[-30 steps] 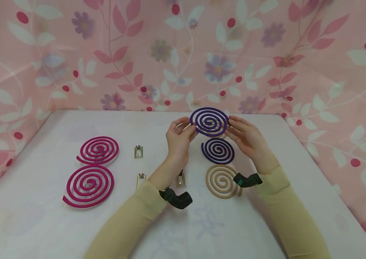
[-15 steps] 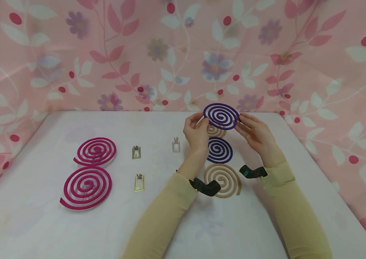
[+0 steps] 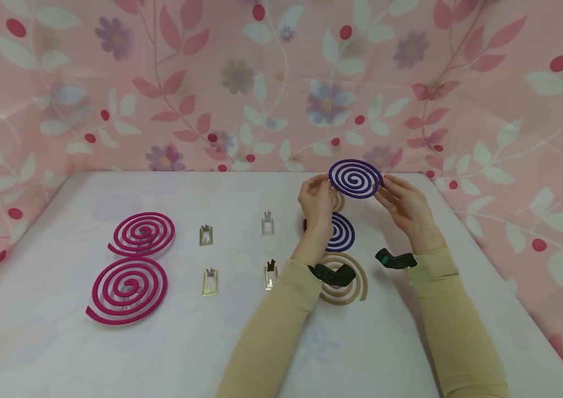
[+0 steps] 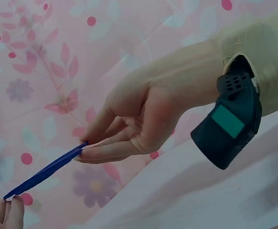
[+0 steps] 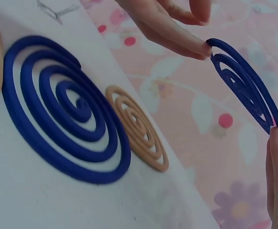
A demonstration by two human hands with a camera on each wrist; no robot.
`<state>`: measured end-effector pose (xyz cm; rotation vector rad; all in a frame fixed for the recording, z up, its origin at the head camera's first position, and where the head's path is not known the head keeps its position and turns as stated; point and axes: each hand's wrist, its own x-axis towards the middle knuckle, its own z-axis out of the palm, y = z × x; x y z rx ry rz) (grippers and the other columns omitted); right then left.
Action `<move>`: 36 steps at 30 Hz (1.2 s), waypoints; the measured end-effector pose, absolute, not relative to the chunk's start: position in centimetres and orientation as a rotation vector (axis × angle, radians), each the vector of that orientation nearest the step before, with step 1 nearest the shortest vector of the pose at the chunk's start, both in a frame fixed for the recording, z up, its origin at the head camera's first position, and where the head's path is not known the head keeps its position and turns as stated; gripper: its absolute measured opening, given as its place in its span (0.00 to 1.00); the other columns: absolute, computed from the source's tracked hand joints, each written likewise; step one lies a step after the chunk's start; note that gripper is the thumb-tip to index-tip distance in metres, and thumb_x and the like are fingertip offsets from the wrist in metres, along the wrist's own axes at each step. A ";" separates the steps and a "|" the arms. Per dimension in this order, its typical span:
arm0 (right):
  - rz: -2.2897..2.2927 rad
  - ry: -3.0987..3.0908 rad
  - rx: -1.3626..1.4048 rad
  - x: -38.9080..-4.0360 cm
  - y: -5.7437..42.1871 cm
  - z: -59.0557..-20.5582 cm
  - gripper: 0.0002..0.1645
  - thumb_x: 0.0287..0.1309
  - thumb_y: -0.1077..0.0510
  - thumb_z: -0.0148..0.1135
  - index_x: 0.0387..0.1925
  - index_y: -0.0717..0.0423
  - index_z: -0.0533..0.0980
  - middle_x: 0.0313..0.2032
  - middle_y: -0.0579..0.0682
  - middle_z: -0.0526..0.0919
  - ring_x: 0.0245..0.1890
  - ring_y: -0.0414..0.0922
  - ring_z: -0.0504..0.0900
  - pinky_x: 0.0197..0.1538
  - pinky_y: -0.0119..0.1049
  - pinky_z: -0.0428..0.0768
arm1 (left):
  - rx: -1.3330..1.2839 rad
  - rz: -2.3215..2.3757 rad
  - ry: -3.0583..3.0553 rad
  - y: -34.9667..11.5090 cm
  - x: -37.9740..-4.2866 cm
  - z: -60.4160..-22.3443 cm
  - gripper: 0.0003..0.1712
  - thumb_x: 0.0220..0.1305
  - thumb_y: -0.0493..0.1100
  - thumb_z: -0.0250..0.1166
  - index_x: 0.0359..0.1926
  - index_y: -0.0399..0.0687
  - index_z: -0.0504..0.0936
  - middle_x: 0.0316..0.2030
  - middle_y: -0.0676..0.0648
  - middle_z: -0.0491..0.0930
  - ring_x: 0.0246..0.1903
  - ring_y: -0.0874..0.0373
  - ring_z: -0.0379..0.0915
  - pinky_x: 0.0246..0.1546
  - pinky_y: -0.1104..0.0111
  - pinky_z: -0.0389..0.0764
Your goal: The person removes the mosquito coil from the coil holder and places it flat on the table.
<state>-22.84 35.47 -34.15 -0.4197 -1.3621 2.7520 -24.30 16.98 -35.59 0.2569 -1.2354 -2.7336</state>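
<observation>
A blue-purple mosquito coil (image 3: 355, 178) is held up above the back of the table, its face tilted toward the head camera. My left hand (image 3: 317, 202) pinches its left edge between thumb and fingers. At the opposite edge, my right hand (image 3: 407, 205) pinches it near the outer end; the right wrist view shows both grips on the thin coil (image 5: 246, 88). Below it on the table lie a second blue coil (image 5: 83, 112), a tan coil (image 5: 138, 123) behind it and another tan coil (image 3: 364, 279) in front. The left hand and forearm partly cover these in the head view.
Two magenta coils (image 3: 131, 283) lie one behind the other on the left. Several small metal coil stands (image 3: 204, 283) are spread over the middle of the white table (image 3: 162, 359). Pink floral cloth (image 3: 236, 77) hangs behind and at the sides.
Both hands have carried the raised blue coil to the right, and the left arm has swung right with it. The front middle stand shows again, while the table coils are more covered.
</observation>
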 end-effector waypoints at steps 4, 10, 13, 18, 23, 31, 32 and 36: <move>2.719 -1.379 -0.458 -22.9 36.6 -34.5 0.10 0.65 0.70 0.59 0.42 0.57 0.81 0.39 0.51 0.86 0.40 0.45 0.87 0.45 0.37 0.87 | 0.219 -2.806 -1.292 17.2 -25.2 -35.7 0.11 0.66 0.30 0.56 0.46 0.27 0.78 0.43 0.33 0.83 0.36 0.54 0.81 0.47 0.61 0.86; 2.656 -1.428 -0.543 -23.1 37.7 -35.4 0.11 0.64 0.69 0.60 0.46 0.56 0.79 0.43 0.51 0.83 0.42 0.45 0.85 0.47 0.37 0.86 | 0.112 -2.945 -1.443 17.0 -26.2 -36.4 0.18 0.70 0.35 0.53 0.55 0.27 0.75 0.55 0.31 0.78 0.47 0.48 0.79 0.64 0.50 0.75; 2.653 -1.430 -0.593 -23.2 38.2 -35.9 0.11 0.65 0.69 0.59 0.46 0.56 0.79 0.43 0.50 0.83 0.43 0.45 0.85 0.48 0.36 0.85 | 0.029 -3.004 -1.497 17.0 -26.4 -36.9 0.20 0.72 0.36 0.52 0.59 0.27 0.72 0.60 0.31 0.74 0.54 0.44 0.76 0.67 0.49 0.71; 2.683 -1.400 -0.644 -22.9 39.0 -36.4 0.10 0.66 0.70 0.57 0.42 0.55 0.79 0.41 0.49 0.84 0.39 0.46 0.87 0.48 0.36 0.86 | -0.043 -3.063 -1.549 17.2 -26.5 -37.7 0.21 0.74 0.38 0.50 0.62 0.30 0.70 0.64 0.31 0.71 0.63 0.40 0.71 0.68 0.52 0.70; 2.665 -1.398 -0.703 -22.9 39.5 -37.0 0.10 0.65 0.70 0.58 0.41 0.54 0.79 0.41 0.49 0.84 0.41 0.44 0.86 0.50 0.35 0.85 | -0.027 -3.109 -1.616 17.4 -26.5 -38.4 0.24 0.75 0.40 0.50 0.66 0.32 0.68 0.67 0.31 0.68 0.66 0.40 0.66 0.69 0.54 0.69; 2.571 -1.418 -0.856 -23.1 39.9 -38.0 0.18 0.63 0.71 0.60 0.53 0.57 0.79 0.36 0.49 0.85 0.38 0.43 0.85 0.45 0.35 0.87 | 0.021 -3.204 -1.660 17.6 -26.2 -38.8 0.28 0.76 0.43 0.49 0.73 0.38 0.63 0.72 0.31 0.60 0.70 0.40 0.61 0.70 0.56 0.67; 2.564 -1.419 -0.863 -23.1 39.9 -38.0 0.23 0.64 0.72 0.59 0.59 0.58 0.76 0.36 0.49 0.85 0.38 0.43 0.85 0.45 0.35 0.87 | 0.021 -3.209 -1.665 17.6 -26.2 -38.9 0.28 0.76 0.43 0.48 0.73 0.38 0.63 0.72 0.31 0.59 0.70 0.39 0.60 0.70 0.56 0.67; 2.548 -1.409 -0.891 -23.1 39.8 -38.3 0.36 0.64 0.72 0.58 0.72 0.58 0.64 0.35 0.51 0.84 0.37 0.43 0.85 0.45 0.35 0.86 | 0.046 -3.239 -1.653 17.8 -26.3 -39.0 0.29 0.77 0.42 0.47 0.74 0.37 0.61 0.73 0.30 0.56 0.71 0.39 0.57 0.71 0.57 0.67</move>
